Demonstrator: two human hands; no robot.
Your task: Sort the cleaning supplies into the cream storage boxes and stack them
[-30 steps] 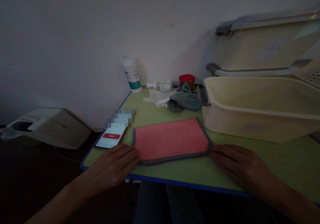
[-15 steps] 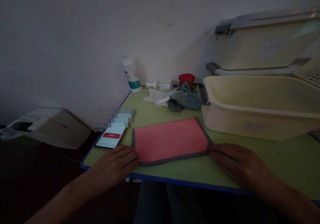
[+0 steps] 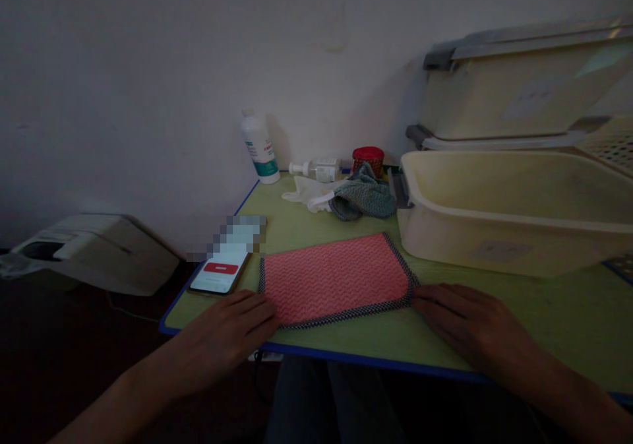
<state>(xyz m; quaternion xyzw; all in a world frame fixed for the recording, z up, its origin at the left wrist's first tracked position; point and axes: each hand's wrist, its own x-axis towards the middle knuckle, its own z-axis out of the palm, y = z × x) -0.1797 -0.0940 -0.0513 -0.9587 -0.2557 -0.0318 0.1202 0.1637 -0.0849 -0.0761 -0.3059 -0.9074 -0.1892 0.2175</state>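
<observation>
A pink cleaning cloth [image 3: 336, 279] with a dark checked border lies flat on the green table. My left hand [image 3: 242, 322] is closed at the cloth's near left corner, its fingers covering that corner. At the near right corner, my right hand [image 3: 459, 312] pinches the edge with fingers pressed together. Just beyond my left hand lies a phone [image 3: 225, 259] with a lit screen. Past the cloth's far edge rests a crumpled grey-blue cloth [image 3: 363, 196].
A cream bin [image 3: 475, 233] stands on the right, before stacked lidded boxes [image 3: 514, 94]. Along the wall are a white bottle [image 3: 260, 150], a clear pump bottle [image 3: 321, 169] on its side, a red-lidded container [image 3: 368, 159] and a white glove-like item [image 3: 309, 194]. The table's blue edge [image 3: 346, 359] runs near my legs.
My left hand has shifted very slightly right over the cloth's corner. The cloth and my right hand stay nearly the same.
</observation>
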